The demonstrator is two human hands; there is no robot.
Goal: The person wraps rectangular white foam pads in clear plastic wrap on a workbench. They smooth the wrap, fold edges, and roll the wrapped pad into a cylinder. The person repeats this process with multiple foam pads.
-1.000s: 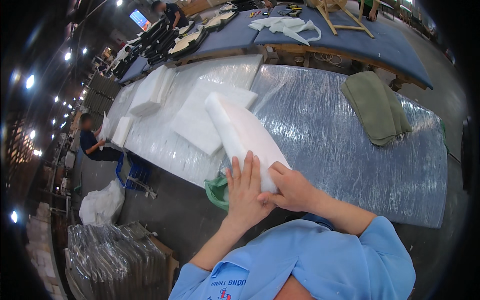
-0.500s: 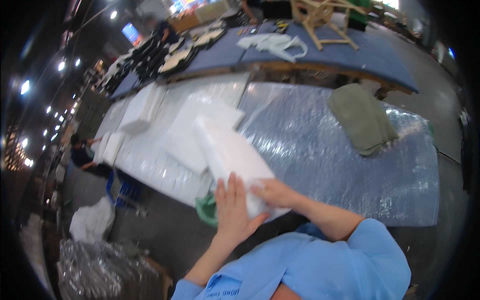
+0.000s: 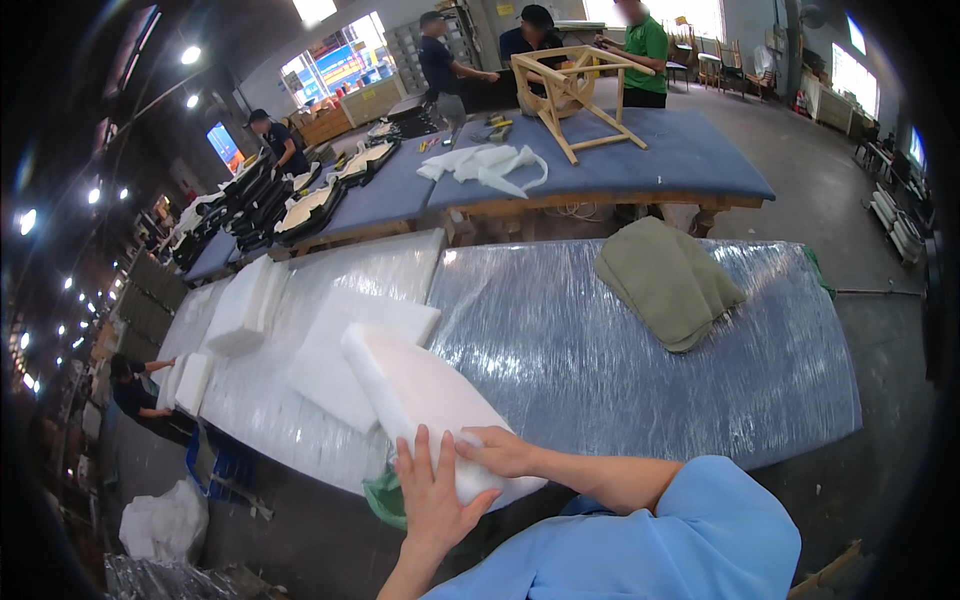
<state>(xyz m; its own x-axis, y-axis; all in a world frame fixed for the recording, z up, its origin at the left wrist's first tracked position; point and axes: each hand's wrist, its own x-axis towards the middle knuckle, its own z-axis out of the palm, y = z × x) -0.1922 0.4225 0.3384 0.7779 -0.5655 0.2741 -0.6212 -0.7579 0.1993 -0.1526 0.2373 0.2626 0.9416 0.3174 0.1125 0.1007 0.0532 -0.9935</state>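
A thick white sheet of foam-like wadding (image 3: pixel 425 385) lies at the near edge of the wrapped table, its near end close to my body. My left hand (image 3: pixel 438 500) rests on the near left part of it, fingers stretched out and thumb spread. Beside it, my right hand (image 3: pixel 502 452) has its fingers bent and pressed together on the wadding, gripping it. Beneath and beyond lies a flatter white wadding sheet (image 3: pixel 350 345), partly covered. Green cloth or plastic (image 3: pixel 385 500) hangs at the table edge beside my left hand.
A stack of olive fabric pieces (image 3: pixel 665 285) lies right on the film-wrapped table (image 3: pixel 600 400). White wadding stacks (image 3: pixel 240 305) stand left, where a person (image 3: pixel 140 390) handles some. Beyond, a blue table (image 3: pixel 690 160) holds a wooden frame (image 3: pixel 580 95) and dark upholstered pieces; several people are there.
The view has tilted up, showing more of the far room and people. Both hands stay on the wadding; my right hand has shifted closer to the left hand's fingers.
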